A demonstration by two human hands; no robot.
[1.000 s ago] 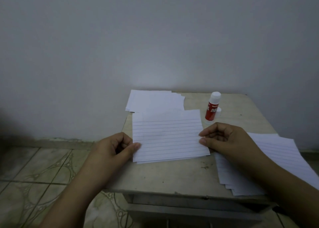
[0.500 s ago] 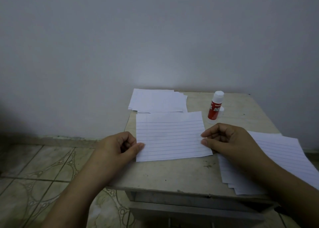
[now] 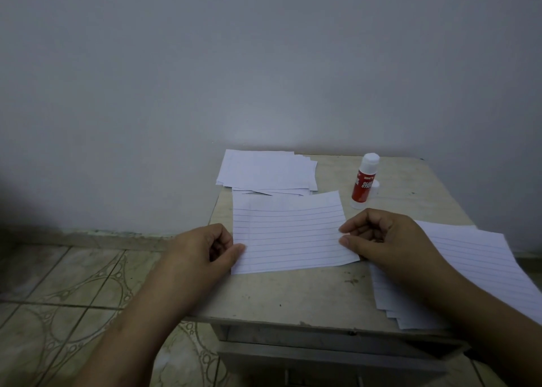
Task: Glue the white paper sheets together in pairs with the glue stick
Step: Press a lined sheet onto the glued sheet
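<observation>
A lined white sheet (image 3: 290, 234) lies in the middle of the small table (image 3: 293, 295). My left hand (image 3: 202, 249) pinches its left edge with thumb on top and fingers curled. My right hand (image 3: 381, 237) pinches its right edge the same way. A red glue stick (image 3: 363, 181) with a white cap stands upright behind the sheet, to the right. A pile of white sheets (image 3: 268, 171) lies at the table's back left. A stack of lined sheets (image 3: 469, 272) lies at the right, partly under my right forearm.
The table stands against a plain grey wall (image 3: 264, 64). A small white cap-like piece (image 3: 376, 185) lies right behind the glue stick. Patterned floor tiles (image 3: 73, 298) lie to the left, below the table's edge. A drawer front (image 3: 322, 354) shows beneath the tabletop.
The lined sheet in my hands has settled flat on the table, its lower layers no longer peeking out. Both hands keep their hold on its edges.
</observation>
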